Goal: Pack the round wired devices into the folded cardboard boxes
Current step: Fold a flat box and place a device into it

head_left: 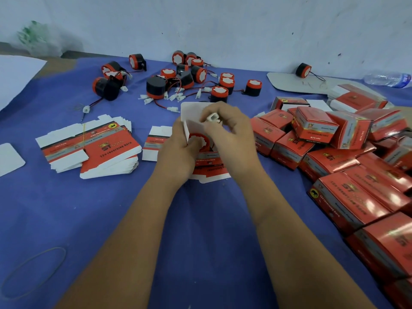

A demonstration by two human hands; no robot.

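Note:
At the table's middle my left hand (178, 150) grips an open red and white cardboard box (194, 113), its white lid flap standing up. A round device (199, 139) with a red rim and white face sits inside the box. My right hand (231, 132) pinches the device's white wire connector (212, 118) just above the box opening. Several loose round black and red wired devices (156, 86) lie scattered at the back of the blue cloth.
Flat unfolded boxes (89, 148) lie stacked at left, more under my hands. Several closed red boxes (334, 152) are piled along the right. A water bottle (388, 79) lies at back right, a rubber band (33, 270) at front left, a white card (9, 159) at far left.

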